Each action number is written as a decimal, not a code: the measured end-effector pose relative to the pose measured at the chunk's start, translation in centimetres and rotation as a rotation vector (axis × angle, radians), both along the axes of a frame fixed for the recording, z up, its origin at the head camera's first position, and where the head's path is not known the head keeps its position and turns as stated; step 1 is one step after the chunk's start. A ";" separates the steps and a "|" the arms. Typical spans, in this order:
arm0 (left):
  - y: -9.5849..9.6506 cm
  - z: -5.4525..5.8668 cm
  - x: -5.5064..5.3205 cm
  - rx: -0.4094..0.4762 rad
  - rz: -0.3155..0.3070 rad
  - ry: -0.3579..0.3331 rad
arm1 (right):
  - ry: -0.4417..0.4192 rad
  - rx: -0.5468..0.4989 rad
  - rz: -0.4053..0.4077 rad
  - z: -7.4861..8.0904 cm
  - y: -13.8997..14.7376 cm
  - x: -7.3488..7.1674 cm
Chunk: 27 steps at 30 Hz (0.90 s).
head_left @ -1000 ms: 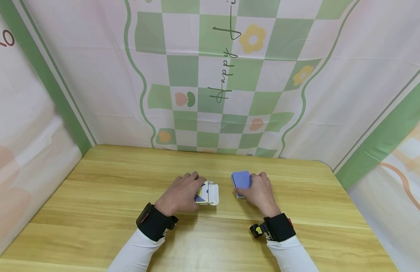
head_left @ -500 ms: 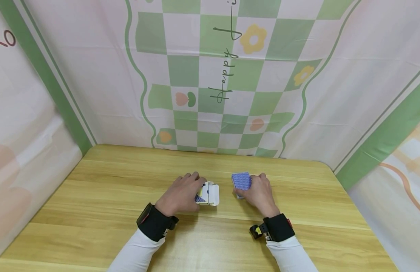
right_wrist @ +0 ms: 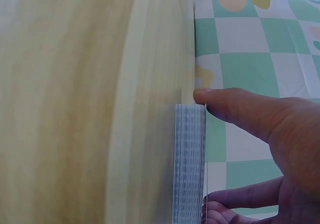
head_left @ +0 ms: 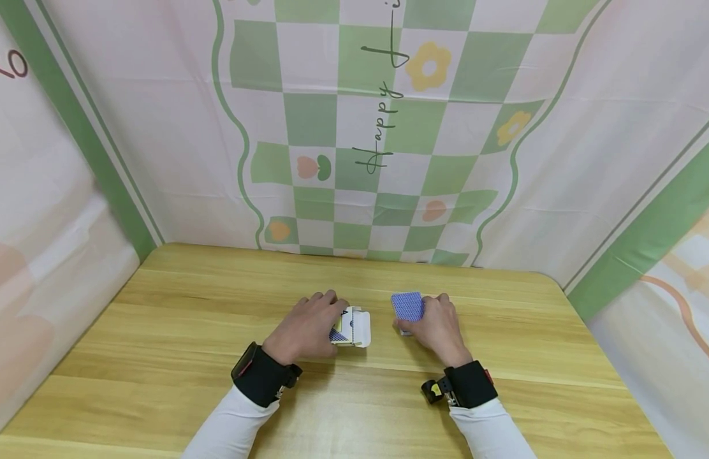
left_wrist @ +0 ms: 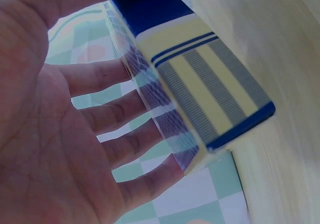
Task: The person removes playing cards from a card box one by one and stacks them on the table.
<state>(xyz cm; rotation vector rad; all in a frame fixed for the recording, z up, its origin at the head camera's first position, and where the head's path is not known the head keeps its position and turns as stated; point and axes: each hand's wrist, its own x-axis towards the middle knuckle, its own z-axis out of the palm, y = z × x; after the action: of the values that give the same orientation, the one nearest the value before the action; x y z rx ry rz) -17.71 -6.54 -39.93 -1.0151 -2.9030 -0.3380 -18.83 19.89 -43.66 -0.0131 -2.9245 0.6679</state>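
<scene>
My left hand holds a playing card box on the table, left of centre. Its white flap sticks out to the right. In the left wrist view, the thumb lies along one side of the striped blue-and-cream box, with the fingers against the patterned face. A short way to the right, my right hand grips a deck of playing cards, blue patterned back up. Stacked white card edges show in the right wrist view, the thumb at their corner. A gap separates box and deck.
Both things are on a wooden table. A green-and-white checked cloth hangs behind its far edge, and pale cloths hang at left and right. Each wrist wears a black band with a small camera.
</scene>
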 end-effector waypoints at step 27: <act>0.0 0.0 0.0 0.000 0.004 -0.015 | -0.037 0.015 -0.009 0.0 -0.1 0.1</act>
<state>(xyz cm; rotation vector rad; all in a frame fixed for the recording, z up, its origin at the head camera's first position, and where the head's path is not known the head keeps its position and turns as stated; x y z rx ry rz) -17.74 -6.49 -39.98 -1.0110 -2.9177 -0.3469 -18.70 19.83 -43.63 -0.0369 -2.9633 0.6517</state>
